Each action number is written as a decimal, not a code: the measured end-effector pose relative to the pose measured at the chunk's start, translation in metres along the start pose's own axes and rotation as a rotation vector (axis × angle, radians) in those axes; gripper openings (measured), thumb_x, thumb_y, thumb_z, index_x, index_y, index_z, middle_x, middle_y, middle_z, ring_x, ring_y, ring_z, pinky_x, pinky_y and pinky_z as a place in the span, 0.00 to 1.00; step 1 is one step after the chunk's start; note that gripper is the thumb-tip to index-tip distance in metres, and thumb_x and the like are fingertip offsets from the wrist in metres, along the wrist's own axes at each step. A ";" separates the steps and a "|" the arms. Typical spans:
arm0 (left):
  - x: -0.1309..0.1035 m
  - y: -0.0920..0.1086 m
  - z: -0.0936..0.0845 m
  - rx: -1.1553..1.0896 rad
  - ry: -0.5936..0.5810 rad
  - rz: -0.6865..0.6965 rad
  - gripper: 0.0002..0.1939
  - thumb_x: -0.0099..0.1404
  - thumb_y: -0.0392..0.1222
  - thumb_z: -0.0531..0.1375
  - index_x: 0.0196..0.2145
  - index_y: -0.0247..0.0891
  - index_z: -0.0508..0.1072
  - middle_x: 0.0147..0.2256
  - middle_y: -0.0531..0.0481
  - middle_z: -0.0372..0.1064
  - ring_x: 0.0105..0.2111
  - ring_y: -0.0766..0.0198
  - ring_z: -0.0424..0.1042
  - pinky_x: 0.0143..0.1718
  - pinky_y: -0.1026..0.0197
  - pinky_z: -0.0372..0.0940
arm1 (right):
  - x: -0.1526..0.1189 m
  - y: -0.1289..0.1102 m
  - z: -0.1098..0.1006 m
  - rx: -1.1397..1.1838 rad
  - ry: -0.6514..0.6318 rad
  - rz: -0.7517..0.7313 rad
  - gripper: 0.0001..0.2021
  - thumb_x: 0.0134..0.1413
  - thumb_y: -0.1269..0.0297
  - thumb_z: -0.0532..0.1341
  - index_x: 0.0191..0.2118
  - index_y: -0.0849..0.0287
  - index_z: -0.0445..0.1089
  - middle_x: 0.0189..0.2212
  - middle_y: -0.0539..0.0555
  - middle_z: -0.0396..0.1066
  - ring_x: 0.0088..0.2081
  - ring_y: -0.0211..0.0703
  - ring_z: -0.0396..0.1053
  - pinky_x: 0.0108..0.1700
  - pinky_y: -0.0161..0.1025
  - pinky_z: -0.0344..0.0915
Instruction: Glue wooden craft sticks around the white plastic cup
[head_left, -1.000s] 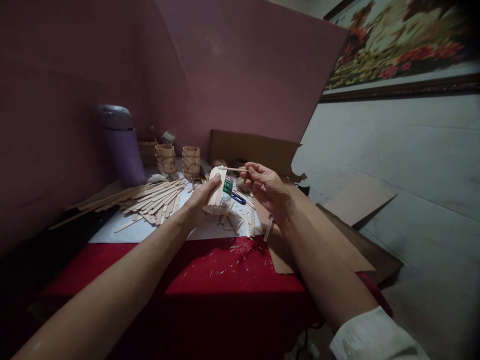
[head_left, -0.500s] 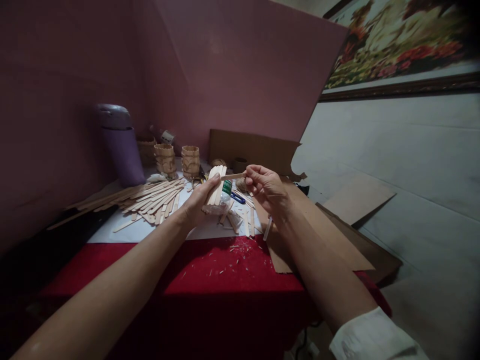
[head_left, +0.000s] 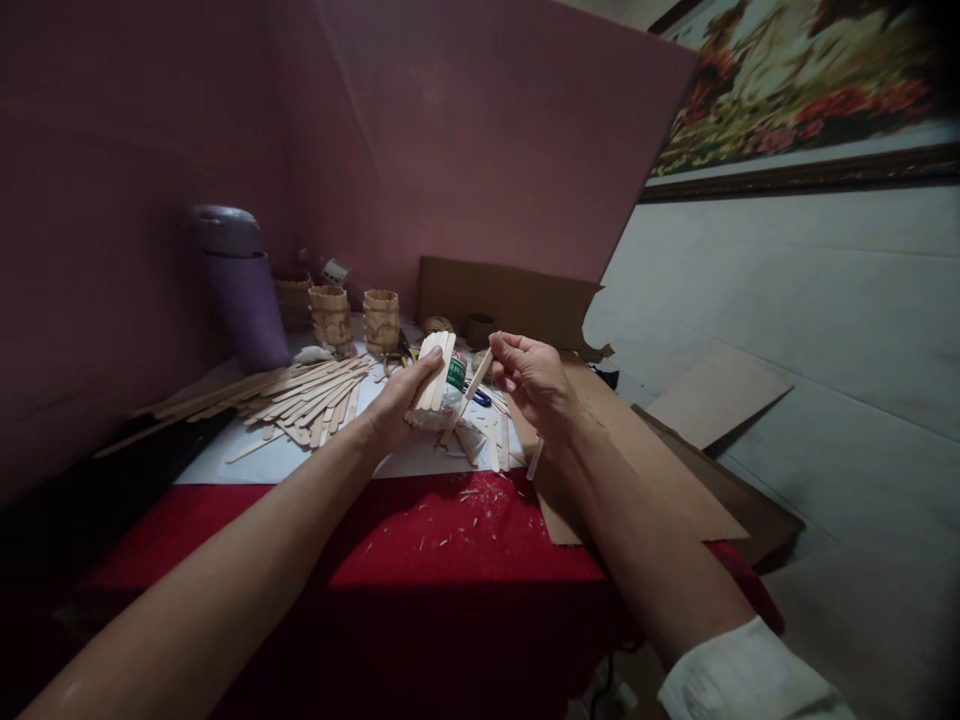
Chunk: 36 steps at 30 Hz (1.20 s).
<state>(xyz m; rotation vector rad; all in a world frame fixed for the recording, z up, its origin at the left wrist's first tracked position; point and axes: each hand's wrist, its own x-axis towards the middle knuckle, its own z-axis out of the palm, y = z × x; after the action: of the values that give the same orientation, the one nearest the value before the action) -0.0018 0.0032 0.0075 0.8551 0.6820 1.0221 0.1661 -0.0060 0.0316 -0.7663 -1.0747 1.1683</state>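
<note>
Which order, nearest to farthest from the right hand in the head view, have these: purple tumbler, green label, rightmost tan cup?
1. Green label: just left of the right hand.
2. Rightmost tan cup: farther left, toward the back.
3. Purple tumbler: farthest left.

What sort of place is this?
Likely a home craft corner, though it could be a small workshop: loose flat wooden sticks, wooden-looking cups behind them, and a large framed picture on the wall.

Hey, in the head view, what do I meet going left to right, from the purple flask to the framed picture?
Purple flask, half-hidden cup, middle cup, right cup, bottle in the left hand, right hand pinching a wooden stick, framed picture.
</note>
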 end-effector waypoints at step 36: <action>-0.002 -0.007 0.004 -0.014 -0.067 0.003 0.11 0.71 0.42 0.56 0.39 0.33 0.75 0.26 0.48 0.73 0.20 0.66 0.70 0.20 0.65 0.65 | 0.000 0.025 0.015 -0.122 0.119 -0.164 0.27 0.28 0.54 0.78 0.37 0.59 0.71 0.22 0.44 0.66 0.23 0.32 0.61 0.22 0.32 0.54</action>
<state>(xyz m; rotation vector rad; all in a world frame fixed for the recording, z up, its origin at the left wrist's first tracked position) 0.0044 -0.0018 0.0035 0.8741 0.6164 0.9955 0.1431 -0.0002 0.0140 -0.8158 -1.0950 0.9138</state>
